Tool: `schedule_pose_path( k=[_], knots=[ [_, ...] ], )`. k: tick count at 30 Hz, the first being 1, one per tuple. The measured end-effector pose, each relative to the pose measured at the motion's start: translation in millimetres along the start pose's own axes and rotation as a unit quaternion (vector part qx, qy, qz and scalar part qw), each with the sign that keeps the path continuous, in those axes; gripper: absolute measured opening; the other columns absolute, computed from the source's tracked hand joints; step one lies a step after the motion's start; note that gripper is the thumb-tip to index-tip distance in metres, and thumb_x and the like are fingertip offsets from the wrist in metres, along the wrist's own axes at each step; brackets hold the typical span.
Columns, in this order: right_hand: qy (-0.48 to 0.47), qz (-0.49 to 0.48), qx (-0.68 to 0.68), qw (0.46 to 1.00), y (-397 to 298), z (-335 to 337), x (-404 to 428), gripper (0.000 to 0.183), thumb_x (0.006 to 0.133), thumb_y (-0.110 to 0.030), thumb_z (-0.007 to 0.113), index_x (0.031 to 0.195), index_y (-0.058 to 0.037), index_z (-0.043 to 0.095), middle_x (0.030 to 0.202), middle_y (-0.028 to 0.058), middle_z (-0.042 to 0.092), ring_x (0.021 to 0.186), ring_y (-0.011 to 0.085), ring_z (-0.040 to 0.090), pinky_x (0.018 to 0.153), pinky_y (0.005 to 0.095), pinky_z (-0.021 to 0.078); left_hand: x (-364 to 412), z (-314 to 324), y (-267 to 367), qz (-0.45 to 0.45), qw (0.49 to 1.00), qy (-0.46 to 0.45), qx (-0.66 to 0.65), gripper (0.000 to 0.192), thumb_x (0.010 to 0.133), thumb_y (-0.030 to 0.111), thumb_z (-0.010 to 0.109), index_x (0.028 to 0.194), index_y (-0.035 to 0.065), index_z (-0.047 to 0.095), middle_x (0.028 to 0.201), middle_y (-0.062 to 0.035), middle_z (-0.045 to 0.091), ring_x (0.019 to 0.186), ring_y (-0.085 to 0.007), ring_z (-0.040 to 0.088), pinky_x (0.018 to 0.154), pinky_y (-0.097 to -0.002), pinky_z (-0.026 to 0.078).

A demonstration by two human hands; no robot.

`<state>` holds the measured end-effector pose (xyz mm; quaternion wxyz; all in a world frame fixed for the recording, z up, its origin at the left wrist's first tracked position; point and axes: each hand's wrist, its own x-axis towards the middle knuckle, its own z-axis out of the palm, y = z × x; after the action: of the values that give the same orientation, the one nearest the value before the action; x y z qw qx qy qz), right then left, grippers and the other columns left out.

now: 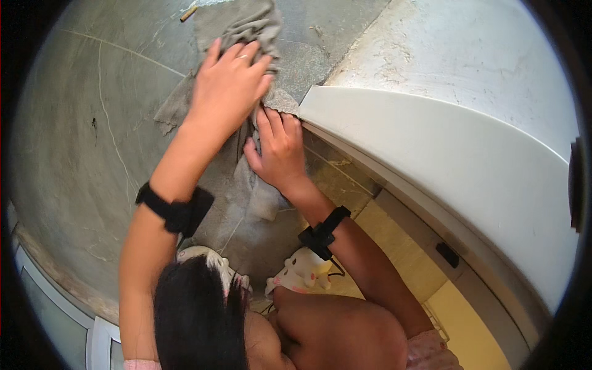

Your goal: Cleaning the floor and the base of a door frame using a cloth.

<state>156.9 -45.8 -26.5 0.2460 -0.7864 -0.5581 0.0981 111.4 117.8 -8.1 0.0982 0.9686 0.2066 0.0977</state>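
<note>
A grey cloth (259,23) lies bunched and partly spread on the grey tiled floor (138,101). On its crumpled upper part rests my left hand (233,78), fingers bent and a ring on one of them. Close below it, my right hand (280,143) lies on a fold of the cloth beside the corner of a white door (416,129); its fingertips are against the fabric and the thumb is spread. The lower end of the cloth (264,201) trails towards my feet. Whether either hand grips the cloth does not show.
A small brown stub (188,14) lies beyond the cloth. White slippers (300,268) are on my feet. A whitish wall (444,51) stands behind the door, and a door track (462,273) runs along the lower right. A framed glass panel (55,305) is at the lower left.
</note>
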Motion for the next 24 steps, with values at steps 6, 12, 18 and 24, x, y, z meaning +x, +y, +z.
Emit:
schedule_pose_path(
  k=[6, 12, 18, 24],
  knots=[
    [-0.010, -0.003, -0.024, 1.000, -9.2, 0.8, 2.0, 0.059, 0.076, -0.019, 0.068, 0.129, 0.0046, 0.054, 0.123, 0.0194, 0.057, 0.110, 0.0365, 0.052, 0.098, 0.0480, 0.0391, 1.0, 7.3, -1.9, -0.006, 0.999, 0.027, 0.030, 0.042, 0.092, 0.035, 0.063, 0.129, 0.0143, 0.065, 0.136, -0.0072, 0.062, 0.130, -0.0259, 0.054, 0.114, -0.0492, 0.034],
    [0.037, -0.010, -0.016, 0.999, -3.2, 4.4, 2.6, 0.053, 0.078, -0.020, 0.068, 0.124, 0.0044, 0.055, 0.124, 0.0209, 0.057, 0.110, 0.0387, 0.051, 0.097, 0.0483, 0.0384, 56.5, 19.9, 24.5, 0.019, 0.998, 0.001, 0.058, 0.041, 0.095, 0.038, 0.059, 0.128, 0.0141, 0.064, 0.138, -0.0058, 0.060, 0.130, -0.0261, 0.053, 0.114, -0.0535, 0.033],
    [-0.001, 0.001, 0.012, 1.000, -0.4, -1.6, -0.3, 0.052, 0.077, -0.018, 0.070, 0.122, 0.0042, 0.056, 0.125, 0.0222, 0.057, 0.110, 0.0399, 0.051, 0.096, 0.0485, 0.0391, 17.6, 8.9, 17.7, 0.031, 0.997, -0.031, 0.056, 0.037, 0.097, 0.038, 0.056, 0.125, 0.0155, 0.067, 0.136, -0.0035, 0.061, 0.131, -0.0229, 0.053, 0.114, -0.0581, 0.030],
    [0.002, -0.015, -0.049, 0.999, -5.7, 4.1, 3.1, 0.060, 0.076, -0.024, 0.068, 0.126, 0.0066, 0.055, 0.125, 0.0189, 0.057, 0.107, 0.0346, 0.053, 0.094, 0.0461, 0.0398, 44.0, 24.0, 18.7, 0.029, 0.996, 0.063, 0.055, 0.035, 0.097, 0.037, 0.057, 0.124, 0.0158, 0.066, 0.139, -0.0028, 0.059, 0.129, -0.0248, 0.054, 0.112, -0.0599, 0.033]
  ],
)
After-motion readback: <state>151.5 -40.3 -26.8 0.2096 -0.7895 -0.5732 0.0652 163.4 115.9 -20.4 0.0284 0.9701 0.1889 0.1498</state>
